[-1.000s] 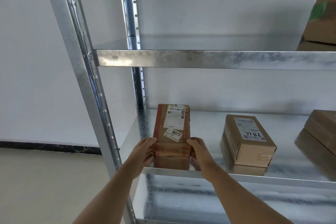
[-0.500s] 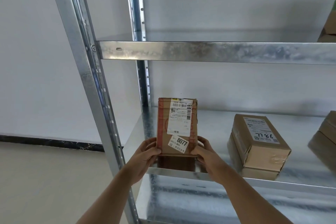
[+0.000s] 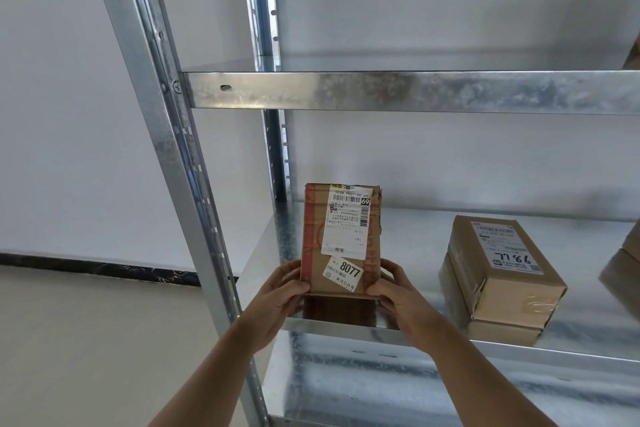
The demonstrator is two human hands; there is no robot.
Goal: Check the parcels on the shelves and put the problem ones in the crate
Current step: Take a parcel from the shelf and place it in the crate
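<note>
Left hand [image 3: 282, 288] and right hand [image 3: 391, 288] grip the upright parcel [image 3: 341, 239] at its lower corners; tilt it slowly to inspect every face; neighbouring box [image 3: 498, 274] lies at 3 o'clock.

bright, even light; sharp; wide-angle edge distortion

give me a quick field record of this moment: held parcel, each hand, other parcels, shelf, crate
held parcel: cardboard parcel tipped up on end, labels facing the camera, small sticker reads 8077
left hand: left hand grips the parcel's lower left edge
right hand: right hand grips its lower right edge
other parcels: second parcel lies flat to the right, apart, handwritten number on its label; more boxes cut off at the right edge
shelf: metal shelf, galvanised
crate: not in view
</note>
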